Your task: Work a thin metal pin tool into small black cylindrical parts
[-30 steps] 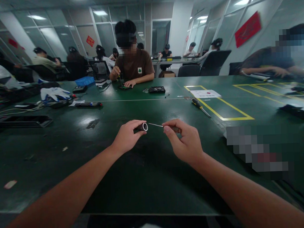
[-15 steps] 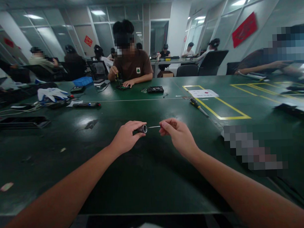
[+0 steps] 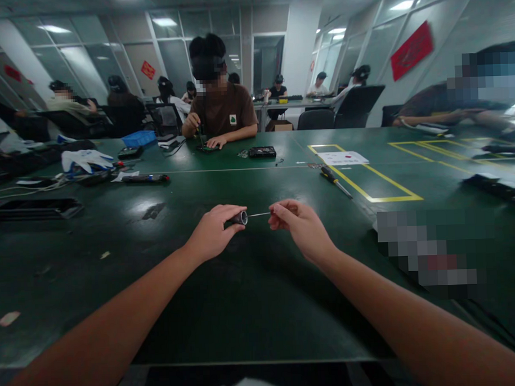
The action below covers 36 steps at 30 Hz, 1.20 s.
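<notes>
My left hand [image 3: 212, 233] is closed round a short dark cylinder [image 3: 241, 218], its open end with a pale metallic rim turned to the right. Between the fingertips of my right hand [image 3: 298, 225] is a thin metal rod [image 3: 259, 214]; whatever handle it has is hidden in my fingers. The rod's tip points left and reaches the mouth of the cylinder; I cannot tell whether it touches the inside. Both hands are raised over the green table [image 3: 253, 306].
A yellow-and-black screwdriver [image 3: 336, 182] lies beyond my right hand, beside yellow tape and a paper sheet [image 3: 344, 158]. White gloves [image 3: 86, 160], a dark tool [image 3: 145, 179] and a black tray [image 3: 34, 208] are at left. A co-worker [image 3: 225, 109] works opposite.
The camera view has shifted very slightly. Both hands keep nearly the same pose, the rod still at the cylinder's mouth, with only small finger movement in the right hand.
</notes>
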Tool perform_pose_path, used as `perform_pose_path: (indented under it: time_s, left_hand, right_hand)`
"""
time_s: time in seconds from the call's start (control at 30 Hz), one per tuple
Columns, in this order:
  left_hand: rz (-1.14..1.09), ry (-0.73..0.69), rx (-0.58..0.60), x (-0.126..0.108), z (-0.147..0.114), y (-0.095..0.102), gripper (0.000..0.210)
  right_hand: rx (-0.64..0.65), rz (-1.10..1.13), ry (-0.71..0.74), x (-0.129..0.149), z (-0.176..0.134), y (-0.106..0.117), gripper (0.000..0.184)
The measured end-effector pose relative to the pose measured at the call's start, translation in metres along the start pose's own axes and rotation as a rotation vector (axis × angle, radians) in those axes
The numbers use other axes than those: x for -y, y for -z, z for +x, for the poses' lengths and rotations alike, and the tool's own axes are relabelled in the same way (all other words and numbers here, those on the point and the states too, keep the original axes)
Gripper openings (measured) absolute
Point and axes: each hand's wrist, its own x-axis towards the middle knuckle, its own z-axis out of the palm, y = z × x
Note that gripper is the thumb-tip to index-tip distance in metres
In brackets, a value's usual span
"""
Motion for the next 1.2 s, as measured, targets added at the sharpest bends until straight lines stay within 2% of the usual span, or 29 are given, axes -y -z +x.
perform_pose_path:
  time_s: [0.07,0.17,0.23,0.3,0.4,0.5,0.67,0.83,0.97,1.07,1.2]
  left_hand:
    - [0.002,0.003,0.0,0.001,0.0,0.0,0.039]
    - [-0.002,0.014,-0.029,0.002,0.001,0.0,0.037]
    - [-0.007,0.011,-0.04,0.002,0.001,0.001,0.037]
    - [-0.017,0.007,-0.035,0.001,0.001,0.002,0.037]
    - [-0.028,0.009,-0.012,-0.001,0.001,0.002,0.038]
    - [-0.041,0.016,0.016,0.0,0.002,0.002,0.038]
    - [-0.036,0.004,0.017,0.003,0.002,0.0,0.036]
    - [-0.042,-0.003,0.006,0.002,0.001,0.0,0.038]
    - [-0.049,0.026,0.002,0.001,0.001,0.0,0.038]
    - [-0.067,0.045,-0.005,0.001,0.002,0.0,0.038]
    - [-0.058,0.047,-0.002,0.002,0.001,-0.001,0.037]
  right_hand:
    - [0.017,-0.057,0.04,-0.001,-0.001,0.0,0.025]
    - [0.08,-0.36,0.253,0.007,-0.01,-0.002,0.017]
    - [0.112,-0.439,0.331,0.012,-0.014,-0.003,0.015]
    - [0.063,-0.314,0.22,0.011,-0.011,-0.003,0.018]
    - [0.003,0.093,-0.02,0.001,0.0,0.001,0.025]
    - [-0.012,0.173,-0.066,-0.005,0.005,0.002,0.025]
    - [-0.064,-0.043,0.114,0.01,-0.007,0.002,0.021]
    - [-0.088,-0.229,0.185,0.016,-0.013,0.001,0.02]
    - [-0.011,-0.451,0.255,0.012,-0.014,-0.004,0.017]
    - [0.08,-0.603,0.386,0.014,-0.018,-0.006,0.015]
    - [0.156,-0.683,0.517,0.018,-0.023,-0.008,0.016]
